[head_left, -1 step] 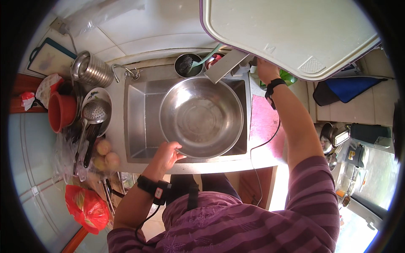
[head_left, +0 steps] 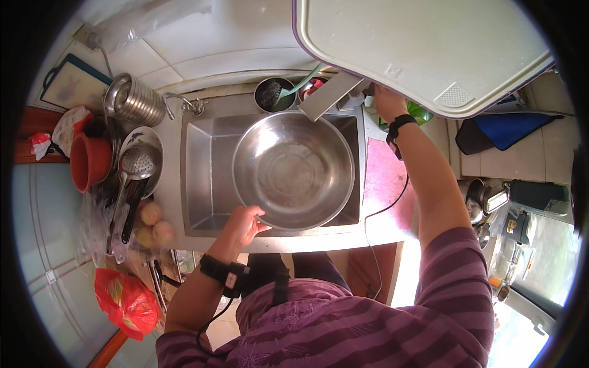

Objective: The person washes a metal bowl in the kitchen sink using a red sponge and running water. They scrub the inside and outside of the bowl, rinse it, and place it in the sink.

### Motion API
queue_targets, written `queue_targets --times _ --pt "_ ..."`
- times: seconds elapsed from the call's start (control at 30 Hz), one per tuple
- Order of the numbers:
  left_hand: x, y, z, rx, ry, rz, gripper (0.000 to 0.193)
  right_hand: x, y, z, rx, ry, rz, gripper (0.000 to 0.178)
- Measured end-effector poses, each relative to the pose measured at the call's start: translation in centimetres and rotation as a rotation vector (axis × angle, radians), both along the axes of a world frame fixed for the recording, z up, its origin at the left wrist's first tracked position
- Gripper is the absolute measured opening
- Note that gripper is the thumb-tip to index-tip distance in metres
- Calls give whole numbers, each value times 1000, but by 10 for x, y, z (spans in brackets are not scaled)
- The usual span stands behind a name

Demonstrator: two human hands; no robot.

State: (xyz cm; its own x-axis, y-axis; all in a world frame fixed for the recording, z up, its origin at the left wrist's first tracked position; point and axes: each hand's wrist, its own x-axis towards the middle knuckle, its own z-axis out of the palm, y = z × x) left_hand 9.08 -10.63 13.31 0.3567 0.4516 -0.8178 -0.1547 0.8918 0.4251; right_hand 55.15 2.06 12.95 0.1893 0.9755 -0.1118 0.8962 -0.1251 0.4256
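Observation:
A wide stainless steel basin sits over the sink, its bowl showing bare metal inside. My left hand pinches the basin's near left rim, with the thumb on the edge. My right hand reaches to the back right of the counter, beside a green thing. Its fingers are hidden behind a large pale cutting board with a purple edge. Left of that hand, a flat grey bar slants over the basin's far rim.
A dark bowl with a scrubber and green-handled brush stands behind the basin, near the faucet. At left are a skimmer, a red-brown pot and round fruit. A pink mat lies right of the sink.

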Motion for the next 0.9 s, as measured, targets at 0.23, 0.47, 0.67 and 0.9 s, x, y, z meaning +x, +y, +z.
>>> queue_targets --times 0.23,0.47,0.67,0.9 --pt "6 3 0 -36 -50 22 16 28 -2 -21 120 8 67 48" --pt "8 3 -5 -41 -12 29 16 -51 -17 33 -35 316 217 19" --pt "16 1 -19 -42 -8 8 11 -71 13 -28 95 694 510 28" --pt "21 -1 -18 -29 33 51 12 -74 51 -68 -135 514 421 24"
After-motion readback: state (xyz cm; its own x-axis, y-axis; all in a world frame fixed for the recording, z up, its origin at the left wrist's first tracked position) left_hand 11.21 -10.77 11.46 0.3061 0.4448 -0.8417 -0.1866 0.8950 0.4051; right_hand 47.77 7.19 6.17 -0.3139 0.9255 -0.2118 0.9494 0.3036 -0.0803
